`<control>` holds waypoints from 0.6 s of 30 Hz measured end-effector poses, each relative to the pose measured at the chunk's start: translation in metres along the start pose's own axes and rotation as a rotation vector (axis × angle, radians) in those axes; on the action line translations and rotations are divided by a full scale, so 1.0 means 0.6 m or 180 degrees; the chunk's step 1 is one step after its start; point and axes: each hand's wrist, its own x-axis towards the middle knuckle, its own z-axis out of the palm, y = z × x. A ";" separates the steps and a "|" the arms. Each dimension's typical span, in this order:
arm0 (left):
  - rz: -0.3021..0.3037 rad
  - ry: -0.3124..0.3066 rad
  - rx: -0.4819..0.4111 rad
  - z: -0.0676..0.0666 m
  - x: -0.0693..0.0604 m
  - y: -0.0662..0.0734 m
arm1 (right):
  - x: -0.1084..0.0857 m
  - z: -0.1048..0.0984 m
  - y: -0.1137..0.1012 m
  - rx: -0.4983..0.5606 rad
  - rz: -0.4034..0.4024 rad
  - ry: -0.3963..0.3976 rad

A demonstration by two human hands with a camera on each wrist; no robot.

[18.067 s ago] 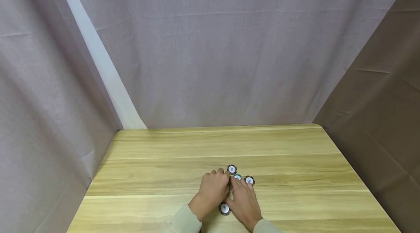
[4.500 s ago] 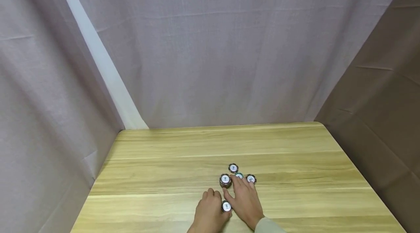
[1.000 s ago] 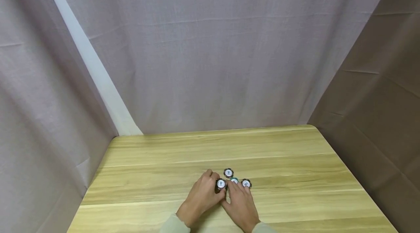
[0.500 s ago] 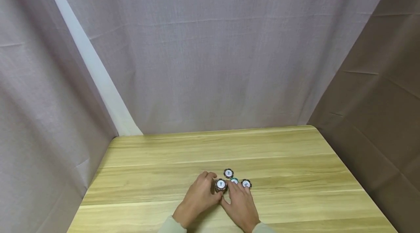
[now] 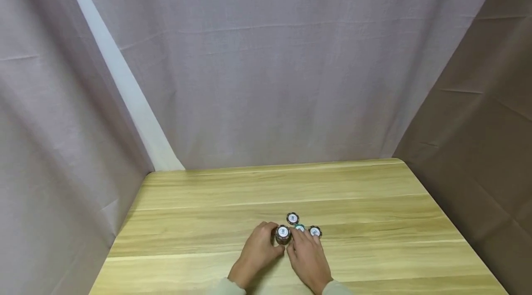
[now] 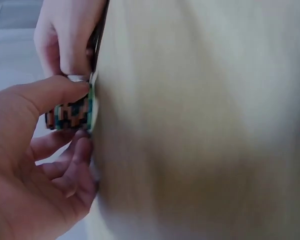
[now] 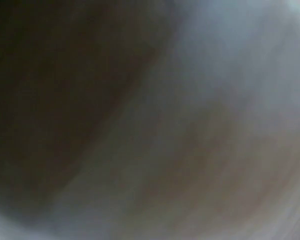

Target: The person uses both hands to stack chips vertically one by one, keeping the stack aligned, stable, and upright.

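Observation:
A stack of dark-edged poker chips (image 5: 283, 233) with a white "100" centre on top stands on the table. My left hand (image 5: 257, 247) has its thumb and fingers on opposite sides of this stack. In the left wrist view, the left thumb (image 6: 50, 95) and fingertips pinch the chip stack (image 6: 72, 114), which shows striped edges with some green. To the stack's right, my right hand (image 5: 308, 255) rests with extended fingers, its index fingertip beside the stack. A green poker chip (image 5: 299, 228) is partly hidden by the right fingers. The right wrist view is too blurred to read.
One dark poker chip (image 5: 293, 218) lies behind the stack, and another dark chip (image 5: 315, 231) sits just past the right fingertips. The wooden table (image 5: 187, 212) ends at grey curtains (image 5: 266, 78) behind and a brown drape (image 5: 478, 161) on the right.
A loose chip at the front, which my left hand gripped 4.5 s ago, has left that spot. The left hand moved forward to the stack, loosened its fingers, and now surrounds it lower down.

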 end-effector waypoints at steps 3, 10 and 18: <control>-0.0044 0.0078 -0.0032 0.008 0.002 -0.001 | 0.002 -0.001 0.000 0.0000 -0.0014 -0.0012; -0.0056 0.0080 -0.0091 0.019 0.007 -0.007 | 0.004 -0.004 0.004 0.0044 0.0068 -0.0037; -0.0091 0.0186 -0.0236 0.017 -0.001 -0.008 | 0.003 0.003 0.000 0.0082 0.0066 -0.0009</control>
